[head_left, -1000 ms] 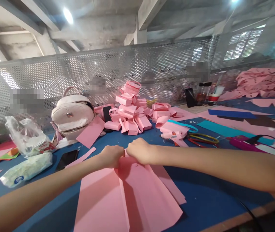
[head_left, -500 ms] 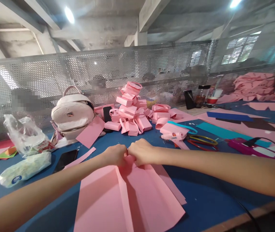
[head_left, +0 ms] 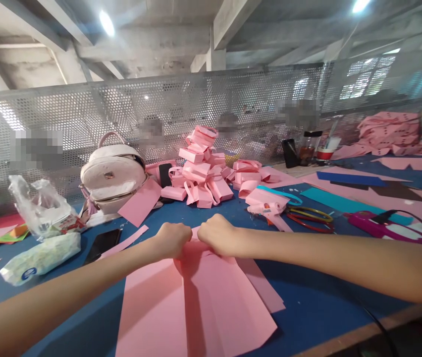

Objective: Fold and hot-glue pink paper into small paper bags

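Observation:
A large folded pink sheet (head_left: 218, 302) stretches from the front edge of the view to the middle of the blue table. Its far end is gripped on the left by my left hand (head_left: 174, 240), whose fingers are curled closed. Close beside it, my right hand (head_left: 218, 235) is closed on the same far end, a small gap between the two fists. A raised crease runs down the sheet's middle. Another pink piece (head_left: 261, 285) lies partly under its right side. The fingertips of both hands are hidden.
Behind my hands rises a pile of folded pink pieces (head_left: 199, 171). A pale backpack (head_left: 112, 173), a black phone (head_left: 103, 245) and plastic packs (head_left: 42, 258) lie left. To the right are a pink glue gun (head_left: 268, 206), colored rings (head_left: 309, 218) and a magenta tool (head_left: 372, 227).
My hands have moved slightly apart, opening a gap between the fists. The sheet's far end is spread wider, and its middle crease has shifted and straightened.

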Demonstrator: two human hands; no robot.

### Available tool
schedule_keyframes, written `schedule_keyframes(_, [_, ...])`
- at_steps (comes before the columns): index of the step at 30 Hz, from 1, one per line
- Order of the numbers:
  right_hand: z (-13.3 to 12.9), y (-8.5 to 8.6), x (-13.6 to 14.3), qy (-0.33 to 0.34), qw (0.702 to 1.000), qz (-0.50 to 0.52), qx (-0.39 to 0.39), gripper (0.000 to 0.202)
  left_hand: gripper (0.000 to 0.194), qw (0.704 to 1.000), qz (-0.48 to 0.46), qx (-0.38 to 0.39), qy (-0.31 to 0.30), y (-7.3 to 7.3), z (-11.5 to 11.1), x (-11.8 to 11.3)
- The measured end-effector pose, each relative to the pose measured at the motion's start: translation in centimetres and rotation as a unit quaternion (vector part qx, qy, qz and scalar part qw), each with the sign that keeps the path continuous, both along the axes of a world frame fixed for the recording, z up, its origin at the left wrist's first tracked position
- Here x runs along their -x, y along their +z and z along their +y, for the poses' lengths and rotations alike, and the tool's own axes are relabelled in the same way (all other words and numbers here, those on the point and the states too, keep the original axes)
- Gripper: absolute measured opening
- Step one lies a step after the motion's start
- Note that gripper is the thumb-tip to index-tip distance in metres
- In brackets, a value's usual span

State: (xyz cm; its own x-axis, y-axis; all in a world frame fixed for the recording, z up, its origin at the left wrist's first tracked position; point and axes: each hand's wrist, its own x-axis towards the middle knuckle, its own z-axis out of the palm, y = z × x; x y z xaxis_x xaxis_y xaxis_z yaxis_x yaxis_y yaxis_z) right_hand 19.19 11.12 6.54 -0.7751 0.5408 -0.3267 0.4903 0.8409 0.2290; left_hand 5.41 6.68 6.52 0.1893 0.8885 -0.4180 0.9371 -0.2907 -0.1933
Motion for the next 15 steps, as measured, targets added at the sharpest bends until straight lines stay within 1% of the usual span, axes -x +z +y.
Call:
schedule_keyframes(4, [-0.5,-0.3,-0.3,0.0,0.999,0.04,-0.004,0.032,0.033,1.0,0.007,-0.02,0.017,-0.2,-0.8,-0.5])
schedule_keyframes(8, [-1.0,-0.9,-0.6,-0.002,0.996,0.094,0.0,0.026,0.031,0.999,-0.004,-0.045,0.028,-0.6,-1.4,-0.8])
schedule_keyframes(15, [-0.6,-2.7,-0.4,0.001,0.991,0.126,0.049,0.023,0.03,0.997,-0.036,-0.062,0.03,-1.5,-1.7,-0.2])
